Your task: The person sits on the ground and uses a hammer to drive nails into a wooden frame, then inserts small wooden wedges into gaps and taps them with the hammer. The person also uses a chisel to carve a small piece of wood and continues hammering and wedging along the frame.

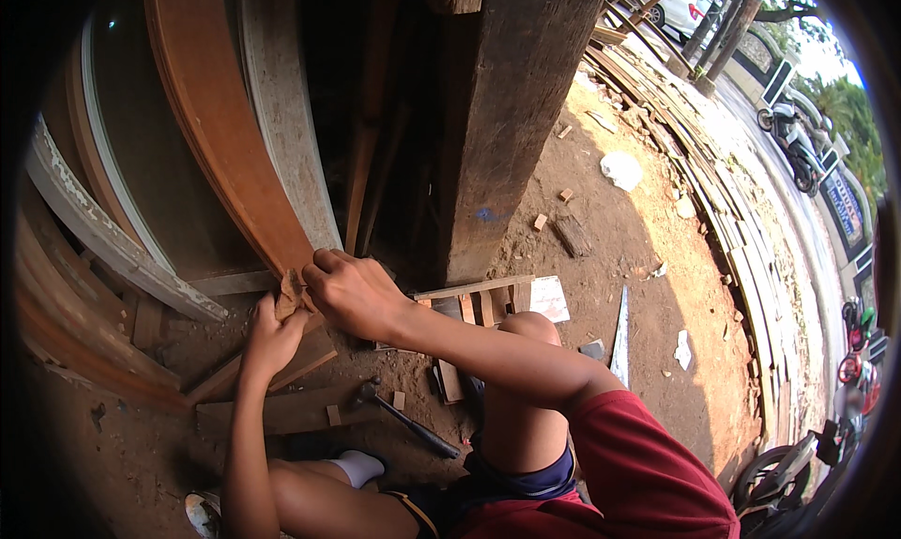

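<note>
The curved wooden frame (211, 116) is leaning at the far left, with the thick post (511, 116) standing to its right; at the frame's near end the left hand (270, 337) and the right hand (352, 290) are meeting on a scrap of sandpaper (288, 293), the right hand lying just right of the left. A hammer (404, 417) is lying on the ground nearer than the hands, between the knees. Stacked planks (723, 192) are running along the far right, with parked motorbikes (798, 145) standing beyond them.
</note>
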The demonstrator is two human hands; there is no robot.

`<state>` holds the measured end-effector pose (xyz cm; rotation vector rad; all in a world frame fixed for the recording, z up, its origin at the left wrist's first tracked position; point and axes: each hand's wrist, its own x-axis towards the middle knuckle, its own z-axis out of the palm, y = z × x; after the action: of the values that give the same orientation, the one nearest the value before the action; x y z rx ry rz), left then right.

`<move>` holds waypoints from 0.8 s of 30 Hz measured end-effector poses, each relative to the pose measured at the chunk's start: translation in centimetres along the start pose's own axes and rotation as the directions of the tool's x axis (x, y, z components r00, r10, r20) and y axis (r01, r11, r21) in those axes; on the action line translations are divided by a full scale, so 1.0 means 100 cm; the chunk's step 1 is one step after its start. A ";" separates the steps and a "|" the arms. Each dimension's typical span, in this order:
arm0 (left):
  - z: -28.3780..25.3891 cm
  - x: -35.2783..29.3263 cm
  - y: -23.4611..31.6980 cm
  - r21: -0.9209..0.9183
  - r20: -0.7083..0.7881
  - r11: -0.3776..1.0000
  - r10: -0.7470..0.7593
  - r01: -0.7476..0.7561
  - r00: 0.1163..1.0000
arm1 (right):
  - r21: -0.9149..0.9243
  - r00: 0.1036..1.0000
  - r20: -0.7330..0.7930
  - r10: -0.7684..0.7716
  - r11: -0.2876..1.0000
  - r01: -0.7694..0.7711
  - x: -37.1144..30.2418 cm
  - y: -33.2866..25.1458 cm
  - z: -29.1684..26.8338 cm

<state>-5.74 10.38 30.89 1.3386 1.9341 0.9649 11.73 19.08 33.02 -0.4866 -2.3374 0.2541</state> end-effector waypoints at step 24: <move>-0.005 0.001 0.009 0.010 0.010 1.000 0.001 -0.001 1.000 | -0.107 0.993 0.092 -0.078 0.990 0.087 0.002 0.004 -0.002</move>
<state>-5.74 10.54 31.92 1.3476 1.9337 0.9484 11.89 19.55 33.18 -0.4386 -2.4603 0.1087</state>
